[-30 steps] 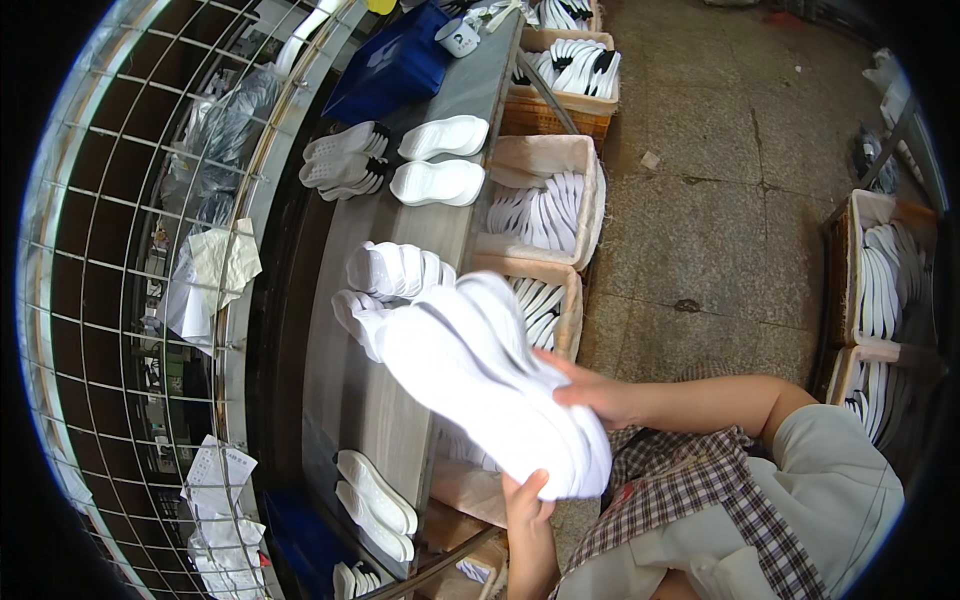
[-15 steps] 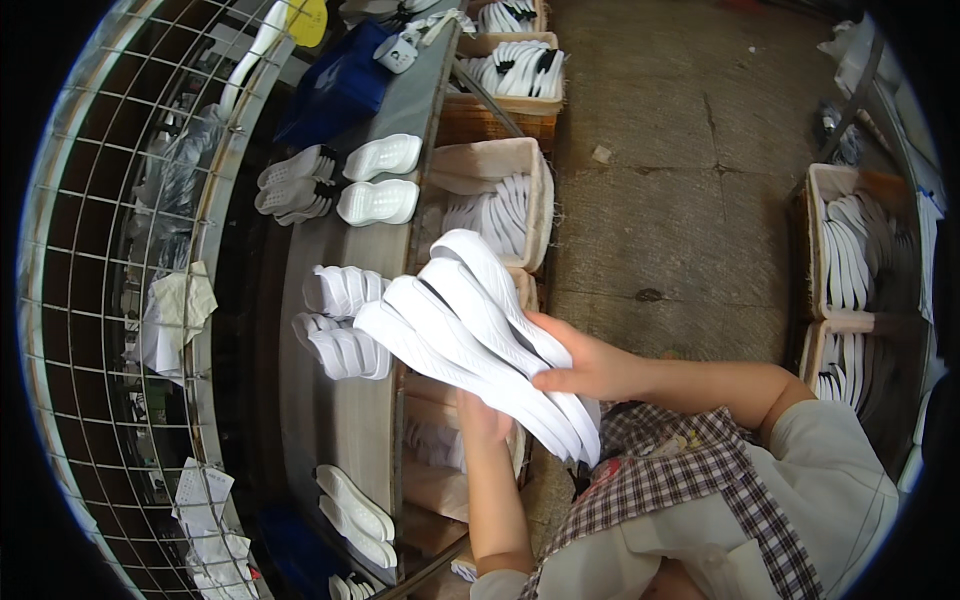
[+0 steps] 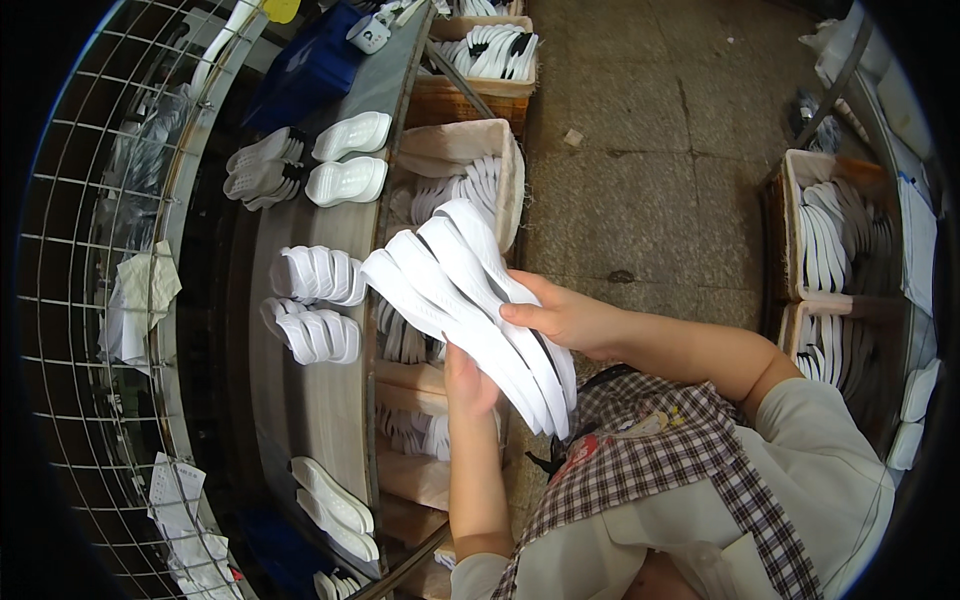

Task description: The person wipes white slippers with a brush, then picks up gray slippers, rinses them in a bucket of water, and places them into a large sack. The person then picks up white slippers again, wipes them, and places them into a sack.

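Several white shoe soles point(image 3: 440, 282) lie together in a stack, slanted, between my two hands. My right hand point(image 3: 563, 318) is closed round the stack's right side, its thumb laid on the face of a sole. On the lower left side, my left hand point(image 3: 468, 382) grips the stack from underneath; most of its fingers are hidden behind the soles. A dark strip shows between some of them. Left of the stack, two fanned rows of white soles point(image 3: 318, 335) rest on the narrow bench point(image 3: 310, 408).
Further up the bench are white soles point(image 3: 347, 180), grey-looking soles point(image 3: 262, 168), a blue bin point(image 3: 310, 70) and a cup point(image 3: 368, 35). A pair of soles point(image 3: 335, 508) lies nearer. Lined crates point(image 3: 510, 185) of soles stand beside the bench, more crates point(image 3: 790, 225) at right. Wire mesh point(image 3: 75, 330) runs along the left.
The view has shifted, so the bench and crates appear further left. Both hands still hold the stack, which has moved slightly right relative to the bench, away from the fanned rows.
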Demonstrator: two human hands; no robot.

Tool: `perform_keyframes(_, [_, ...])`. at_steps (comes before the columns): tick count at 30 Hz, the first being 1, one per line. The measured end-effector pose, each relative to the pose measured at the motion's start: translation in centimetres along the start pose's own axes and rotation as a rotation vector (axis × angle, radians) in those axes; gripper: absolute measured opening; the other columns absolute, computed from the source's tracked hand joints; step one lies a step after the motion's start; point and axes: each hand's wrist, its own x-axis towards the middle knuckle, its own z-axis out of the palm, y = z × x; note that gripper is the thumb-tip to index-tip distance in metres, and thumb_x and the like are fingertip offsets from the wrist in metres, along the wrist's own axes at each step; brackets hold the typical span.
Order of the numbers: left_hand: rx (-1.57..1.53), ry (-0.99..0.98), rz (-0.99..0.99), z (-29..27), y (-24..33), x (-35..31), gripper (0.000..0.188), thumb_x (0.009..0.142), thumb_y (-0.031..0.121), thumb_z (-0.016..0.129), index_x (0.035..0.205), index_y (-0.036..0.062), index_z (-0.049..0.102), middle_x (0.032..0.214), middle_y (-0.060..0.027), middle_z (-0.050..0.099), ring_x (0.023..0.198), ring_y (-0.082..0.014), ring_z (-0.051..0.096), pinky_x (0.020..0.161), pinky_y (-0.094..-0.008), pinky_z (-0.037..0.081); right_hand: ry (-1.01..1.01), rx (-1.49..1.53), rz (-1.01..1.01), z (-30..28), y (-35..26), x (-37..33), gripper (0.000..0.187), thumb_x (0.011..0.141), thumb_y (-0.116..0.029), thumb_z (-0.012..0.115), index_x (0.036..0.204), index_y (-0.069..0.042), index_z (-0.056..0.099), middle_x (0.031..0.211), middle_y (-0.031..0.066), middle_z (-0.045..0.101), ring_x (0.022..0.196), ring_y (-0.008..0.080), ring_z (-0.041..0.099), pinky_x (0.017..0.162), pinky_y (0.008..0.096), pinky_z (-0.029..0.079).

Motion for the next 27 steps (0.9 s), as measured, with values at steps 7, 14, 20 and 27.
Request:
perform_keyframes(7, [0.224, 0.032, 0.177, 1.8, 1.1, 0.2, 0.05, 0.098, 0.026, 0.041, 0.136, -0.003, 0.03, 0.134, -0.0156, 0.042, 0.12, -0.0289, 0.045, 0.099, -0.0402, 0.042, -0.092, -0.22, -0.08, -0.9, -0.7, -0.8, 0.084, 0.083, -0.021, 0.066, 0.143, 0.003, 0.013, 0.141, 0.0192, 0.03, 0.13, 0.0262, 0.031, 0.107, 0.0367, 0.027])
perform_keyframes(14, [0.338, 0.196, 0.209, 3.6, 1.8, 0.1, 0.05, 0.095, 0.022, 0.047, 0.137, 0.0001, 0.031, 0.135, -0.0147, 0.043, 0.118, -0.0279, 0.048, 0.095, -0.0393, 0.045, -0.067, -0.481, -0.148, -2.0, -0.2, -1.5, 0.101, 0.071, -0.024, 0.077, 0.141, 0.007, 0.011, 0.139, 0.0241, 0.031, 0.129, 0.0285, 0.033, 0.107, 0.0365, 0.029])
perform_keyframes(20, [0.419, 0.079, 0.239, 0.8, 1.2, 0.8, 0.054, 0.094, 0.022, 0.051, 0.139, 0.0011, 0.03, 0.137, -0.0135, 0.04, 0.122, -0.0249, 0.044, 0.098, -0.0366, 0.041, -0.084, -0.559, -0.203, -2.9, -0.4, -1.7, 0.103, 0.067, -0.025, 0.08, 0.14, 0.006, 0.015, 0.138, 0.0236, 0.032, 0.129, 0.0289, 0.032, 0.106, 0.0374, 0.029])
perform_keyframes(27, [0.421, 0.106, 0.198, -3.5, -0.3, 1.5, 0.053, 0.096, 0.023, 0.048, 0.14, 0.0015, 0.027, 0.14, -0.0125, 0.036, 0.124, -0.0239, 0.04, 0.101, -0.0359, 0.037, -0.116, -0.571, -0.212, -4.0, -0.7, -1.8, 0.102, 0.067, -0.025, 0.08, 0.14, 0.005, 0.016, 0.14, 0.0226, 0.03, 0.129, 0.0298, 0.032, 0.106, 0.0384, 0.03])
